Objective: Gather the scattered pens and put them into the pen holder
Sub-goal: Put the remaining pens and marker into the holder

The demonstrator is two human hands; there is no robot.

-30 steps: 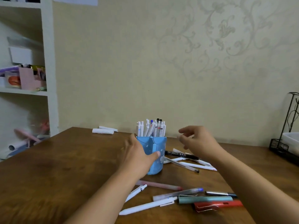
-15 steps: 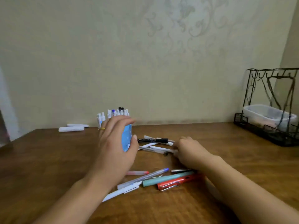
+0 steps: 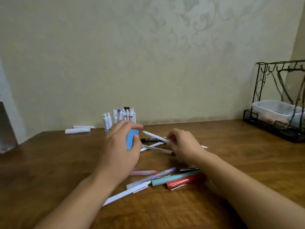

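The blue pen holder stands mid-table with several white pens sticking out of it, and my left hand is wrapped around its front. My right hand pinches a white pen that is lifted, tip pointing left toward the holder. Beneath it lie a black marker and more white pens. Nearer to me lie a red pen, a teal pen, a clear blue-capped pen, a pinkish pen, a dark pen and a long white pen.
Two white capped objects lie at the table's far left by the wall. A black wire rack holding a clear plastic tub stands at the far right. The brown wooden table spreads around my arms.
The view has swung right, away from the shelf. My left hand closed around the holder. My right hand dropped to the pile behind the holder and lifted a white pen.
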